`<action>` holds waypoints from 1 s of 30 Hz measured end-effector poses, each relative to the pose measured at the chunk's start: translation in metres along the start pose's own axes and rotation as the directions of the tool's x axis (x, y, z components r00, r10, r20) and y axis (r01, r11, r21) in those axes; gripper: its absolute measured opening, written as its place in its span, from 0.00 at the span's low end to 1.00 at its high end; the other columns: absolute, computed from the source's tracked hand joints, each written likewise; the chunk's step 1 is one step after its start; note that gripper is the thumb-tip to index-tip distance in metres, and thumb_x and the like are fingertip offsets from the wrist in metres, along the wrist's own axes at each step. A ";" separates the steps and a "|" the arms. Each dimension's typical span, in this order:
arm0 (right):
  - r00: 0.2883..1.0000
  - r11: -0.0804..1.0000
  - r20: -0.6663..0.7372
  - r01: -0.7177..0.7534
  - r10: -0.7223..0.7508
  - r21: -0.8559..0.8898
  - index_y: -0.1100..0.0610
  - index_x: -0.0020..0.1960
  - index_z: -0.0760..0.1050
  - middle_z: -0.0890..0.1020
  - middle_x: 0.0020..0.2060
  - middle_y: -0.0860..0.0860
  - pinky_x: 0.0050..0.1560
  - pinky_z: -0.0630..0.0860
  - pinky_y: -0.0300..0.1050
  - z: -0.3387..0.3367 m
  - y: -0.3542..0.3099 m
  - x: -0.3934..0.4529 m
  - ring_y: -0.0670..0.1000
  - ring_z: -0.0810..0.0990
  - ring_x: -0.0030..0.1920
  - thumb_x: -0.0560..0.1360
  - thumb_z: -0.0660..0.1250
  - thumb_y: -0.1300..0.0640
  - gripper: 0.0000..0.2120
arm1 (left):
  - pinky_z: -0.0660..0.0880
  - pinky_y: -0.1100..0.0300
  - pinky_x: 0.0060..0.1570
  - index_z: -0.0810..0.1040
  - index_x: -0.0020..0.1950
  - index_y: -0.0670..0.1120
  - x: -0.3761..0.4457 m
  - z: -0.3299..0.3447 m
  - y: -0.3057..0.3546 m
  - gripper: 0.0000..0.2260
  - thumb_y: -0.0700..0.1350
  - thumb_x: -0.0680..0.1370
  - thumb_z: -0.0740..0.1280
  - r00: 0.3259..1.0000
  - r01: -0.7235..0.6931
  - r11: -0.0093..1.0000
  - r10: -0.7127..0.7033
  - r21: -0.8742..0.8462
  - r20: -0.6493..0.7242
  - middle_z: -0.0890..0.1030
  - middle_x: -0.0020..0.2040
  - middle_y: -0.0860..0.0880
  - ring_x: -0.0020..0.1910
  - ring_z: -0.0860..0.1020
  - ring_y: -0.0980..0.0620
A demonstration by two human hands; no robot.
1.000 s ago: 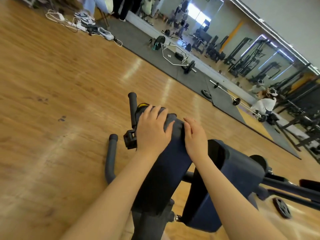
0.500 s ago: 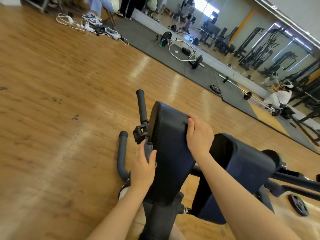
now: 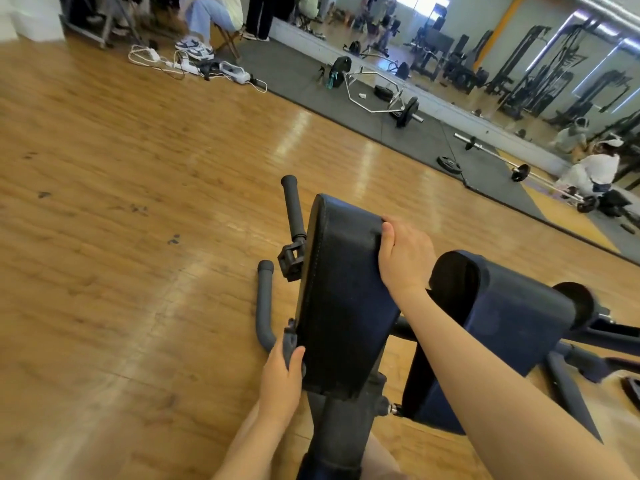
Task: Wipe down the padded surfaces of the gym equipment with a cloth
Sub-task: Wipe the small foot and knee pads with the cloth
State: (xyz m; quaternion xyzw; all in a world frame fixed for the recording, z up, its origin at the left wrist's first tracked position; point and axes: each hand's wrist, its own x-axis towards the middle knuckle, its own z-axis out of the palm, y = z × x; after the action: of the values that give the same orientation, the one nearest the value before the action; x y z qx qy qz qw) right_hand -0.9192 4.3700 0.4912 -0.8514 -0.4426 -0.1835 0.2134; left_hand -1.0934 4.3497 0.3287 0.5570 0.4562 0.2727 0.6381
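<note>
Bracing the pad from both sides is what your hands seem to be doing: your right hand lies over its right edge near the top, thumb on the face and the other fingers curled out of sight behind it, so it grips the pad and likely steadies it. Your left hand sits low at the pad's left edge, thumb against the side seam and fingers wrapped round the grey bracket there; whether a cloth is tucked under that palm you cannot tell, and no cloth shows anywhere in view. The pad stands in the lower middle of the frame, mounted on a dark post that rises from the bottom edge. Its long axis runs from that post up and away from you, with its rounded far end tipped slightly toward the upper left, and its broad face turned up toward you. A second pad sits just beside it at the right, angled the same way. Two grey foam handles stick out at the left over the wooden floor. With both hands holding and no cloth visible, wiping looks paused or between strokes.
</note>
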 end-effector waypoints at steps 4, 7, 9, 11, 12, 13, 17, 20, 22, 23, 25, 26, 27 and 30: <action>0.999 1.000 -0.033 0.009 -0.009 0.005 0.57 0.61 0.76 0.81 0.55 0.53 0.58 0.70 0.48 0.003 0.001 -0.001 0.54 0.78 0.55 0.78 0.44 0.49 0.26 | 0.67 0.61 0.50 0.74 0.58 0.44 0.027 -0.015 0.038 0.12 0.49 0.82 0.56 0.982 0.155 0.968 -0.173 -0.195 -0.080 0.77 0.51 0.47 0.60 0.74 0.43; 0.999 1.000 -0.041 0.014 -0.014 -0.001 0.58 0.60 0.76 0.81 0.55 0.53 0.58 0.70 0.48 0.005 0.003 0.001 0.54 0.79 0.55 0.79 0.47 0.51 0.23 | 0.71 0.61 0.43 0.73 0.58 0.44 0.064 -0.021 0.108 0.15 0.52 0.82 0.54 0.983 0.005 0.953 -0.061 -0.304 -0.175 0.77 0.44 0.50 0.46 0.77 0.52; 0.998 1.000 -0.057 0.017 -0.017 -0.005 0.58 0.59 0.77 0.82 0.54 0.53 0.57 0.71 0.47 0.007 0.004 0.002 0.54 0.79 0.54 0.79 0.49 0.52 0.22 | 0.73 0.60 0.50 0.72 0.63 0.45 0.092 -0.016 0.151 0.17 0.53 0.82 0.55 0.986 -0.134 0.960 0.105 -0.247 -0.128 0.77 0.50 0.51 0.51 0.76 0.52; 0.997 1.000 -0.077 0.026 -0.027 -0.011 0.58 0.58 0.78 0.82 0.52 0.53 0.56 0.73 0.47 0.009 0.005 0.003 0.54 0.80 0.53 0.78 0.47 0.51 0.24 | 0.70 0.55 0.62 0.69 0.69 0.46 0.115 -0.007 0.171 0.20 0.55 0.82 0.54 0.983 -0.178 0.961 0.181 -0.214 -0.005 0.76 0.61 0.49 0.62 0.73 0.50; 0.996 0.999 -0.089 0.030 -0.031 -0.012 0.58 0.57 0.78 0.83 0.52 0.53 0.55 0.73 0.47 0.010 0.005 0.003 0.54 0.80 0.53 0.78 0.47 0.51 0.24 | 0.69 0.54 0.64 0.69 0.71 0.47 0.123 -0.002 0.170 0.21 0.55 0.82 0.53 0.984 -0.156 0.962 0.171 -0.222 0.051 0.75 0.64 0.48 0.64 0.72 0.49; 0.994 0.999 -0.105 0.034 -0.035 -0.015 0.58 0.57 0.79 0.83 0.51 0.53 0.54 0.74 0.48 0.011 0.006 0.003 0.54 0.81 0.52 0.78 0.48 0.51 0.24 | 0.70 0.55 0.62 0.69 0.71 0.47 0.127 0.000 0.164 0.21 0.55 0.82 0.52 0.985 -0.125 0.960 0.151 -0.249 0.089 0.76 0.63 0.47 0.63 0.73 0.48; 0.991 0.999 -0.121 0.047 -0.049 -0.021 0.59 0.56 0.79 0.83 0.50 0.53 0.54 0.74 0.48 0.011 0.006 0.004 0.54 0.81 0.51 0.78 0.49 0.52 0.22 | 0.70 0.57 0.60 0.72 0.67 0.45 0.112 0.000 0.128 0.20 0.54 0.82 0.52 0.992 -0.071 0.957 0.097 -0.280 0.079 0.79 0.58 0.48 0.61 0.75 0.50; 0.992 0.999 -0.116 0.041 -0.043 -0.020 0.59 0.56 0.79 0.83 0.50 0.53 0.54 0.74 0.49 0.010 0.005 0.002 0.54 0.81 0.51 0.78 0.48 0.51 0.23 | 0.66 0.59 0.61 0.68 0.70 0.45 0.081 0.000 0.108 0.19 0.52 0.83 0.53 0.999 -0.027 0.965 0.035 -0.259 0.029 0.75 0.58 0.53 0.62 0.71 0.53; 0.994 0.999 -0.106 0.038 -0.039 -0.015 0.59 0.56 0.79 0.83 0.50 0.53 0.55 0.73 0.49 0.009 0.004 0.002 0.54 0.81 0.51 0.78 0.48 0.51 0.23 | 0.66 0.58 0.64 0.66 0.71 0.47 0.060 0.002 0.095 0.20 0.53 0.82 0.53 1.000 -0.022 0.975 0.026 -0.220 0.014 0.74 0.60 0.53 0.62 0.70 0.54; 0.994 0.999 -0.101 0.038 -0.039 -0.010 0.59 0.56 0.79 0.83 0.50 0.53 0.55 0.73 0.49 0.008 0.004 0.002 0.54 0.81 0.51 0.78 0.48 0.51 0.23 | 0.67 0.55 0.65 0.67 0.70 0.47 0.051 0.001 0.091 0.19 0.54 0.82 0.54 1.000 -0.017 0.981 0.019 -0.194 0.008 0.75 0.61 0.52 0.62 0.71 0.53; 0.994 0.999 -0.105 0.040 -0.040 -0.003 0.59 0.57 0.79 0.83 0.50 0.53 0.56 0.73 0.49 0.008 0.004 0.001 0.54 0.81 0.52 0.78 0.47 0.51 0.24 | 0.71 0.60 0.54 0.73 0.62 0.47 0.045 -0.004 0.097 0.15 0.53 0.82 0.54 0.999 0.000 0.981 -0.009 -0.194 -0.042 0.77 0.51 0.52 0.52 0.75 0.56; 0.993 0.999 -0.110 0.040 -0.040 0.001 0.59 0.57 0.79 0.83 0.51 0.53 0.56 0.73 0.49 0.008 0.004 0.001 0.54 0.81 0.52 0.78 0.47 0.51 0.24 | 0.71 0.64 0.46 0.74 0.57 0.47 0.046 -0.006 0.110 0.13 0.52 0.82 0.54 0.995 -0.014 0.973 -0.009 -0.229 -0.098 0.76 0.44 0.53 0.44 0.75 0.59; 0.993 0.999 -0.114 0.041 -0.040 0.005 0.59 0.57 0.79 0.83 0.51 0.53 0.56 0.73 0.49 0.008 0.004 0.001 0.54 0.81 0.52 0.78 0.48 0.51 0.24 | 0.70 0.67 0.40 0.74 0.56 0.46 0.049 -0.006 0.128 0.13 0.51 0.83 0.53 0.988 -0.063 0.960 0.021 -0.274 -0.153 0.74 0.40 0.54 0.38 0.74 0.63; 0.991 0.999 -0.127 0.034 -0.029 0.039 0.59 0.55 0.79 0.83 0.50 0.53 0.56 0.73 0.48 0.007 0.005 0.001 0.54 0.81 0.52 0.78 0.49 0.52 0.22 | 0.71 0.69 0.50 0.72 0.67 0.44 0.062 0.005 0.180 0.16 0.49 0.83 0.54 0.925 -0.349 0.930 0.322 -0.118 -0.202 0.79 0.51 0.52 0.49 0.76 0.64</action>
State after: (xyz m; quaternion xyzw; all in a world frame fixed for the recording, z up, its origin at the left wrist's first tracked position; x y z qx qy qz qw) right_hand -0.9134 4.3720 0.4844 -0.8264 -0.4454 -0.2313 0.2554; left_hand -1.0331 4.4418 0.4840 0.5500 0.3876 0.4609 0.5786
